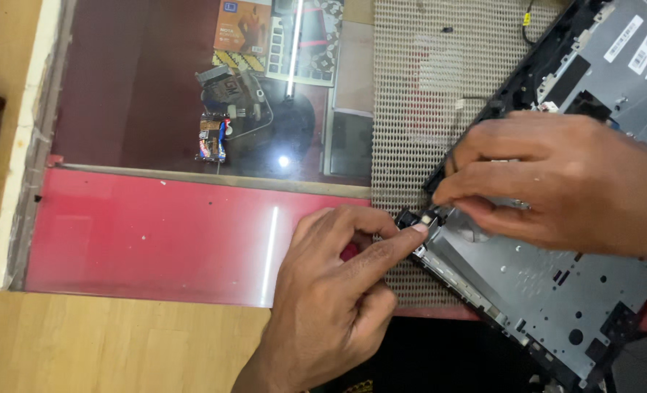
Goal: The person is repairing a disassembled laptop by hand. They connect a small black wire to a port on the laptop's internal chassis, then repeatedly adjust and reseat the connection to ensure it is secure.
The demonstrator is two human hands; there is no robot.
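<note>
We see a red glass-topped counter (156, 233) carrying a beige mesh mat (418, 87), and on the mat an opened grey laptop chassis (549, 284) lies tilted. Our right hand (556, 182) pinches the chassis corner with bent fingers. Our left hand (338, 291) is curled, its forefinger pressing the small black corner hinge piece (414, 218).

A single head-worn camera is looking steeply down at the tabletop (156, 240), from close above the person's own forearms. It is sitting near enough that the left hand (338, 291) and right hand (556, 182) are filling the lower and right parts of the frame. The view is running slightly tilted against the counter edges. No second view is sharing the scene.
</note>
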